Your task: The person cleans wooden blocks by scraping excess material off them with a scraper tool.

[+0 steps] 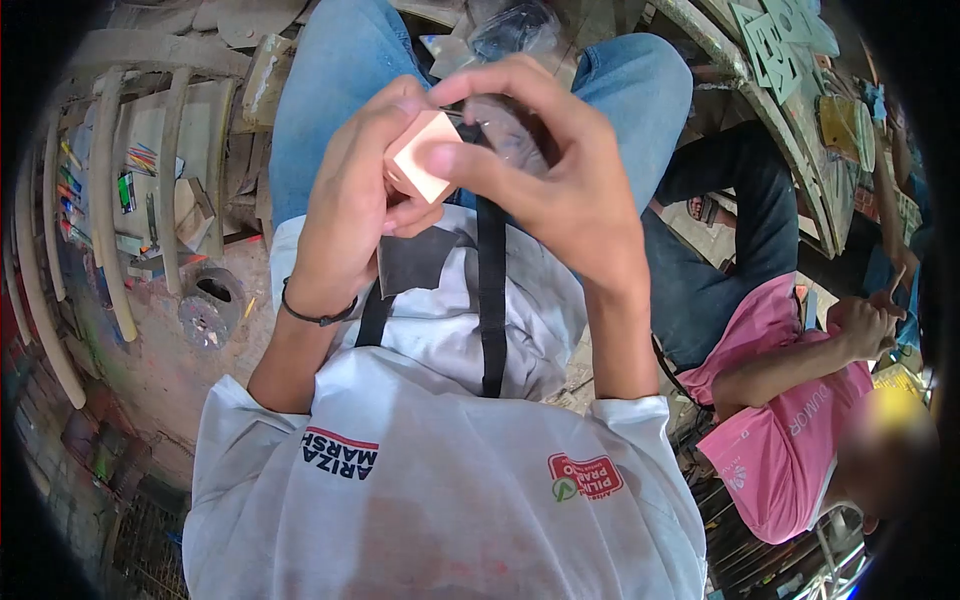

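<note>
We're seated in a cluttered workshop, dusty floor (150, 370) on our left, curved wood strips (105, 200) stacked there. One worktop (800, 130) at our right carries flat cutout shapes. One small pink block (425, 158) sits in front of our chest, above our lap. Left hand (350, 200) is grasping it from below, right hand (545, 165) pinches its top edge with thumb and forefinger; both touching it. One clear plastic bag (510, 35) lies on our knees behind the hands. One round dark can (212, 305) on the floor. One co-worker in a pink shirt (780, 440) sits just beside us, right side.
</note>
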Available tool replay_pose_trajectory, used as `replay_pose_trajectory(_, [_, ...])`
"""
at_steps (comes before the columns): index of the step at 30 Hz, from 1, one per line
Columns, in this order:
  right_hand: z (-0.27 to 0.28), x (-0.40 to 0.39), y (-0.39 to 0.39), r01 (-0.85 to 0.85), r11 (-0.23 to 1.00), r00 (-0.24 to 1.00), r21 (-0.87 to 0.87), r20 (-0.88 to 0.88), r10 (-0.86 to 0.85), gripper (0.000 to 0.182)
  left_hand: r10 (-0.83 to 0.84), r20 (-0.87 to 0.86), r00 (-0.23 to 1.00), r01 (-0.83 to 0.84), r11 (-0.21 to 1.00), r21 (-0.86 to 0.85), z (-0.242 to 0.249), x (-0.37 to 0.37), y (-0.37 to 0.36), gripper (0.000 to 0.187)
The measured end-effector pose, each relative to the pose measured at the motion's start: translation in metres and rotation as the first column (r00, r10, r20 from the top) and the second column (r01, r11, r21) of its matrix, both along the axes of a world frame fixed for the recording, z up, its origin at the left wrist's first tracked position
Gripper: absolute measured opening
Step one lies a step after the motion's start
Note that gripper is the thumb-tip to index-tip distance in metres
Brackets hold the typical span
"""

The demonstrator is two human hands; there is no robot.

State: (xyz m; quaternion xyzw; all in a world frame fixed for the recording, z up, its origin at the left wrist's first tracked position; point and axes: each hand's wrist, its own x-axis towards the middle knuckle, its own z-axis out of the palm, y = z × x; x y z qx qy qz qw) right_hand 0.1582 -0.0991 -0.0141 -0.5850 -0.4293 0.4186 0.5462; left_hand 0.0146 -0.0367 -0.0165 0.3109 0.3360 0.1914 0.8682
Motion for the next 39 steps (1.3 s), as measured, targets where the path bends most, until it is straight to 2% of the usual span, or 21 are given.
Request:
replay_pose_trajectory(4, [-0.004, 0.012, 0.001, 0.139, 0.990, 0.983, -0.035, 0.129, -0.134, 0.016, -0.013, 0.060, 0.998, 0.007, 0.995, 0.095, -0.010, 0.001, 0.004, 0.027])
replay_pose_trajectory(6, [0.001, 0.012, 0.000, 0.175, 0.970, 0.984, -0.166, -0.007, -0.179, 0.014, 0.030, 0.070, 0.997, -0.046, 0.969, 0.243, -0.013, -0.006, 0.007, 0.027])
replay_pose_trajectory(7, [-0.004, 0.012, -0.003, 0.166, 0.983, 0.986, -0.076, 0.035, -0.163, 0.013, 0.033, 0.062, 0.998, -0.047, 0.968, 0.247, -0.012, -0.005, 0.007, 0.027])
replay_pose_trajectory(9, [-0.013, 0.011, -0.007, 0.164, 0.983, 0.986, -0.077, 0.001, -0.164, 0.013, 0.097, -0.039, 0.995, -0.075, 0.925, 0.372, -0.009, -0.003, 0.010, 0.029])
replay_pose_trajectory(11, [-0.014, 0.010, -0.010, 0.172, 0.975, 0.985, -0.140, -0.010, -0.175, 0.013, 0.312, -0.186, 0.932, -0.094, 0.702, 0.706, -0.009, -0.018, 0.023, 0.029])
replay_pose_trajectory(12, [-0.018, 0.012, -0.013, 0.192, 0.970, 0.981, -0.149, 0.013, -0.193, 0.012, 0.505, -0.074, 0.860, -0.222, 0.501, 0.836, -0.010, -0.023, 0.034, 0.015])
replay_pose_trajectory(13, [-0.020, 0.012, -0.014, 0.224, 0.961, 0.973, -0.163, -0.017, -0.230, 0.012, 0.666, -0.031, 0.745, -0.147, 0.209, 0.967, -0.008, -0.033, 0.052, 0.014])
replay_pose_trajectory(14, [-0.022, 0.013, -0.017, 0.252, 0.950, 0.963, -0.182, -0.048, -0.265, 0.013, 0.669, -0.041, 0.742, -0.132, 0.205, 0.970, -0.014, -0.047, 0.069, 0.014])
replay_pose_trajectory(16, [-0.025, 0.017, -0.020, 0.284, 0.929, 0.936, -0.239, -0.139, -0.322, 0.014, 0.671, -0.117, 0.732, 0.252, -0.108, 0.962, -0.033, -0.068, 0.102, 0.014])
replay_pose_trajectory(17, [-0.027, 0.017, -0.020, 0.288, 0.927, 0.926, -0.241, -0.174, -0.334, 0.014, 0.585, -0.359, 0.727, 0.517, -0.123, 0.847, -0.079, -0.068, 0.104, 0.013])
replay_pose_trajectory(18, [-0.030, 0.017, -0.020, 0.292, 0.927, 0.917, -0.236, -0.208, -0.342, 0.014, 0.505, -0.579, 0.640, 0.731, -0.168, 0.661, -0.116, -0.069, 0.103, 0.012])
replay_pose_trajectory(19, [-0.032, 0.016, -0.020, 0.281, 0.934, 0.920, -0.219, -0.217, -0.327, 0.014, 0.523, -0.572, 0.632, 0.735, -0.172, 0.656, -0.103, -0.074, 0.106, 0.012])
replay_pose_trajectory(21, [-0.036, 0.017, -0.020, 0.313, 0.920, 0.918, -0.235, -0.173, -0.356, 0.014, 0.623, -0.331, 0.709, 0.544, -0.184, 0.818, -0.074, -0.076, 0.113, 0.012])
replay_pose_trajectory(22, [-0.038, 0.018, -0.023, 0.317, 0.916, 0.913, -0.244, -0.182, -0.365, 0.014, 0.615, -0.343, 0.710, 0.553, -0.184, 0.813, -0.079, -0.082, 0.116, 0.012])
replay_pose_trajectory(25, [-0.037, 0.022, -0.026, 0.310, 0.910, 0.891, -0.275, -0.249, -0.379, 0.015, 0.755, -0.254, 0.605, 0.764, -0.460, 0.452, -0.109, -0.115, 0.130, 0.017])
replay_pose_trajectory(26, [-0.039, 0.023, -0.024, 0.305, 0.918, 0.898, -0.255, -0.244, -0.366, 0.015, 0.765, -0.234, 0.600, 0.763, -0.460, 0.453, -0.115, -0.115, 0.128, 0.017])
replay_pose_trajectory(28, [-0.044, 0.023, -0.021, 0.317, 0.911, 0.878, -0.265, -0.281, -0.388, 0.014, 0.655, -0.370, 0.658, 0.649, -0.245, 0.720, -0.121, -0.115, 0.114, 0.021])
replay_pose_trajectory(29, [-0.041, 0.023, -0.022, 0.314, 0.912, 0.881, -0.264, -0.276, -0.384, 0.014, 0.781, -0.443, 0.440, 0.597, 0.115, 0.794, -0.084, -0.114, 0.106, 0.019])
replay_pose_trajectory(30, [-0.043, 0.022, -0.025, 0.323, 0.902, 0.874, -0.285, -0.277, -0.400, 0.014, 0.767, -0.462, 0.445, 0.606, 0.122, 0.786, -0.091, -0.113, 0.102, 0.019])
replay_pose_trajectory(32, [-0.045, 0.024, -0.022, 0.315, 0.907, 0.867, -0.280, -0.305, -0.395, 0.014, 0.622, -0.478, 0.620, 0.769, -0.364, 0.525, -0.109, -0.115, 0.090, 0.014])
replay_pose_trajectory(39, [-0.052, 0.021, -0.014, 0.295, 0.912, 0.837, -0.286, -0.382, -0.391, 0.017, 0.557, -0.363, 0.747, 0.533, -0.176, 0.828, -0.119, -0.139, 0.099, 0.025])
